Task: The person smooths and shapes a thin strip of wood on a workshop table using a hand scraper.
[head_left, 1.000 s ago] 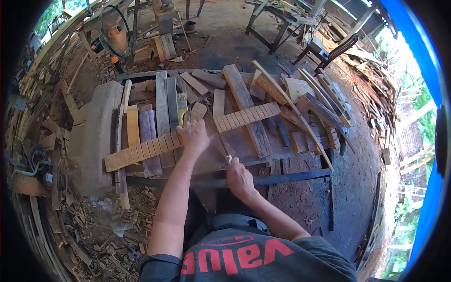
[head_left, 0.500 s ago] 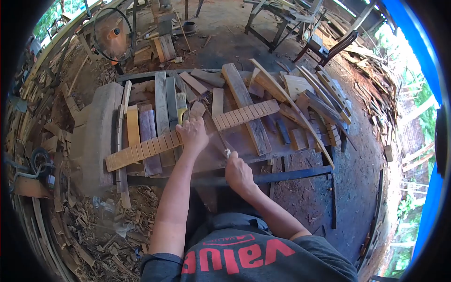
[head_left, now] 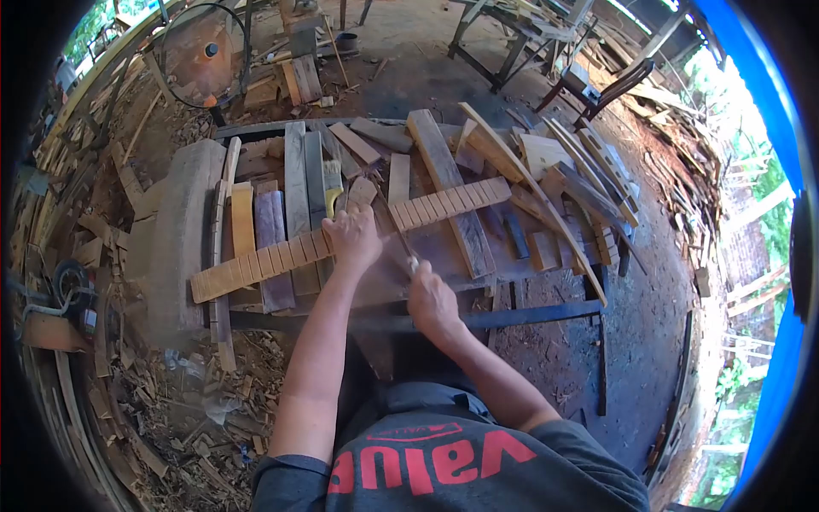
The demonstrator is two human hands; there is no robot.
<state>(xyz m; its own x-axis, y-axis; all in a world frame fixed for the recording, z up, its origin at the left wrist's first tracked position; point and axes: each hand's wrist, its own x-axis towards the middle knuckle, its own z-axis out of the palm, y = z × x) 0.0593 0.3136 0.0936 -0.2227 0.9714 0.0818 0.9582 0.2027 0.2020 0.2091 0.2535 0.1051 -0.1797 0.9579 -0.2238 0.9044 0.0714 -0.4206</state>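
Observation:
Across the bench lies a long wooden strip (head_left: pixel 452 203) with rows of cut grooves along it. My left hand (head_left: pixel 354 237) is closed over the strip's middle, gripping a small wooden piece (head_left: pixel 362 191) that juts out past the fingers. In my right hand (head_left: pixel 433 301), fingers wrapped round its pale handle, is a long thin file-like tool (head_left: pixel 400 237). Its dark narrow length slants up and left beside the small wooden piece. My left palm hides part of the strip.
Loose boards and offcuts cover the bench, among them a thick grey plank (head_left: pixel 448 194) and a long thin batten (head_left: pixel 537 200). A yellow-handled brush (head_left: pixel 332 200) lies behind my left hand. A fan (head_left: pixel 205 55) stands beyond; wood scraps (head_left: pixel 205 418) litter the ground at left.
My right hand and its tool have shifted slightly forward, away from my body. My left hand keeps its grip in nearly the same place. The fan's head has turned a little.

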